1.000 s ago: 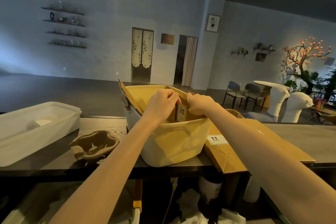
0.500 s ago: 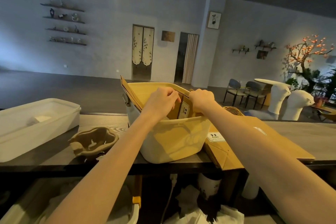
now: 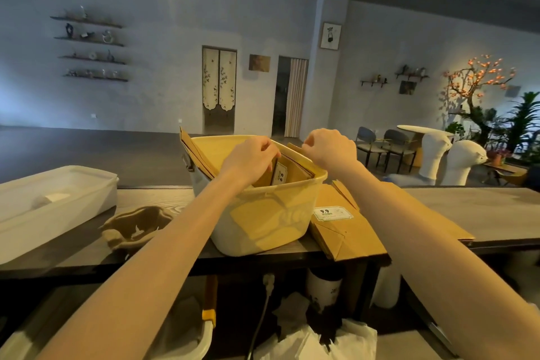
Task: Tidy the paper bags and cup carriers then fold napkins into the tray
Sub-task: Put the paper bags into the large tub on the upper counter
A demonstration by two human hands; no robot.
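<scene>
- Now bag-tidying: left hand (image 3: 250,158) pinches brown paper bags (image 3: 292,170) upright inside the pale yellow plastic bin (image 3: 263,222); right hand (image 3: 330,149) grips their tops.
- Next, probably seat them, then fetch the flat bag (image 3: 347,231) near the tabletop's front edge.

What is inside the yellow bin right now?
The yellow bin holds brown paper bags standing upright, one with a white label. The left hand reaches in among them; the right hand pinches a bag edge at the rim. The bin's bottom is hidden.
</scene>
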